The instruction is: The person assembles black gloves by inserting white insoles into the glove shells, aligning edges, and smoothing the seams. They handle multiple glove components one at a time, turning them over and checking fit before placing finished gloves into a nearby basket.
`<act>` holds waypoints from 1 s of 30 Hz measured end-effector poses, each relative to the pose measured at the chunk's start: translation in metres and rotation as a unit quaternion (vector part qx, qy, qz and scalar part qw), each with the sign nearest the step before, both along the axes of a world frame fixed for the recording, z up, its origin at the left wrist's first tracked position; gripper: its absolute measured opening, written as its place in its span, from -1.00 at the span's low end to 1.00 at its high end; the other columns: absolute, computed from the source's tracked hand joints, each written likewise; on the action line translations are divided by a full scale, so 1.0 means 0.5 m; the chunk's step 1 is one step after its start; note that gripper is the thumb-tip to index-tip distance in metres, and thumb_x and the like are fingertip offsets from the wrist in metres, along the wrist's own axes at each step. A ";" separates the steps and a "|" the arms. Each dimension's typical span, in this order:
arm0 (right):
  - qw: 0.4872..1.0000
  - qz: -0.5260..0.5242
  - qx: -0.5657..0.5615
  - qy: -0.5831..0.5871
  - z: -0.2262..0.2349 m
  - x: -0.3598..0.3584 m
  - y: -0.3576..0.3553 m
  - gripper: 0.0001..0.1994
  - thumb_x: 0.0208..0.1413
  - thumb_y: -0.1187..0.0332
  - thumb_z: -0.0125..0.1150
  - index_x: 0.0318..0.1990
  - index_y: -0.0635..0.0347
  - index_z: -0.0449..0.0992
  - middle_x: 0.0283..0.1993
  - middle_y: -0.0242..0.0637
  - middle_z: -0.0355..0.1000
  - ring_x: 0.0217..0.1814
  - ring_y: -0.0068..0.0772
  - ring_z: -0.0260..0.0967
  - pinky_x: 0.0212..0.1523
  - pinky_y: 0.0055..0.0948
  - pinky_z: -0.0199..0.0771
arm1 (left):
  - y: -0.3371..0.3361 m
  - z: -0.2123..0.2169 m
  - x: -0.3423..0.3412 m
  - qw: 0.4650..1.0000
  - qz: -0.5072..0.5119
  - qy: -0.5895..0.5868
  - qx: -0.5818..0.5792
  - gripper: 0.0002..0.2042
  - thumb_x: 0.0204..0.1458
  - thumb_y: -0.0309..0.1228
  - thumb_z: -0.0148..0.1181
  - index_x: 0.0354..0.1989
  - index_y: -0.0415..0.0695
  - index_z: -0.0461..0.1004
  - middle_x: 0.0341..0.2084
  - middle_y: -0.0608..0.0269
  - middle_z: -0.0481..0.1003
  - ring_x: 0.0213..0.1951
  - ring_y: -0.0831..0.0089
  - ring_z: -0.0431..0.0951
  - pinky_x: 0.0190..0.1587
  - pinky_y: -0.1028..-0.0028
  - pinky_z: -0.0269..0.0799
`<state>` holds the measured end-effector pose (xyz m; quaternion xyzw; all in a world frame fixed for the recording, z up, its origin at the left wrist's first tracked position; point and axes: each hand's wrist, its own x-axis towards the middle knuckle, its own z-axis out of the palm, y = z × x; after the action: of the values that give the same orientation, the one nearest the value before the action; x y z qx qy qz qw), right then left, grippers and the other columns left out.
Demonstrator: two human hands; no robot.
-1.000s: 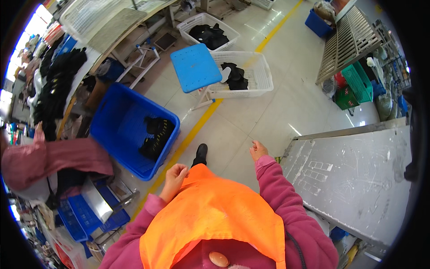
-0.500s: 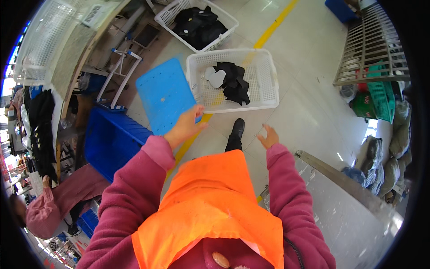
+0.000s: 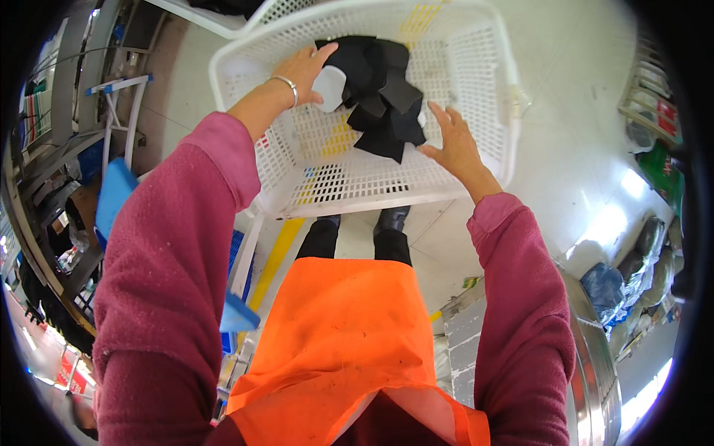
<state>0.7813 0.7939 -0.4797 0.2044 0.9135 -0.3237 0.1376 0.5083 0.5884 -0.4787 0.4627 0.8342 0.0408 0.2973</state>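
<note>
A white perforated plastic basket (image 3: 357, 195) stands in front of my feet. Inside it lies a loose heap of flat black cut pieces (image 3: 383, 89), with a whitish rounded piece (image 3: 329, 88) at the heap's left side. Over that whitish piece reaches my left hand (image 3: 303, 74), fingers apart; whether it touches the piece I cannot tell. My right hand (image 3: 455, 145) is over the basket's right part, beside the black pieces, its fingers spread and holding nothing.
Part of another white basket (image 3: 223, 18) shows at the upper left. A white step frame (image 3: 123, 111) and a blue panel (image 3: 117, 197) stand to the left. Wrapped bundles (image 3: 632, 260) lie at the right, near a metal-edged surface (image 3: 587, 327).
I have bent down closer to the basket. Both hands have moved forward, from in front of it to over its inside. They are spread to either side of the black pieces.
</note>
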 end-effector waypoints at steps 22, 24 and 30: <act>0.881 -0.410 -0.187 0.145 -0.129 0.070 0.140 -0.79 0.12 0.45 0.19 -0.11 0.32 0.48 -0.25 -0.44 0.46 -0.23 -0.66 0.28 -0.18 -0.59 0.32 | -0.013 -0.361 0.027 0.985 0.043 -0.162 -0.034 -0.51 -0.27 -0.09 0.43 -0.13 0.03 0.50 -0.31 0.14 0.52 -0.18 0.15 0.51 -0.11 0.33 0.40; 0.917 -0.349 -0.109 0.160 -0.130 0.070 0.122 -0.79 0.12 0.46 0.16 -0.10 0.32 0.48 -0.24 -0.40 0.47 -0.21 -0.64 0.30 -0.15 -0.57 0.33 | -0.030 -0.354 0.058 0.975 0.050 -0.218 0.015 -0.58 -0.23 -0.12 0.40 -0.18 -0.03 0.54 -0.35 0.16 0.56 -0.23 0.23 0.55 -0.14 0.37 0.42; 0.882 -0.421 -0.032 0.209 -0.091 0.027 0.085 -0.81 0.06 0.53 0.14 -0.15 0.34 0.47 -0.32 -0.33 0.48 -0.32 -0.58 0.33 -0.26 -0.56 0.36 | -0.039 -0.246 0.063 0.866 0.249 -0.421 0.104 -0.73 -0.10 -0.40 0.38 -0.19 -0.18 0.58 -0.33 0.35 0.59 -0.30 0.60 0.55 -0.16 0.56 0.46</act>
<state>0.7950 0.8366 -0.5253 0.4931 0.7379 -0.4154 -0.1996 0.5396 0.5689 -0.6016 0.2069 0.7081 0.3908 0.5504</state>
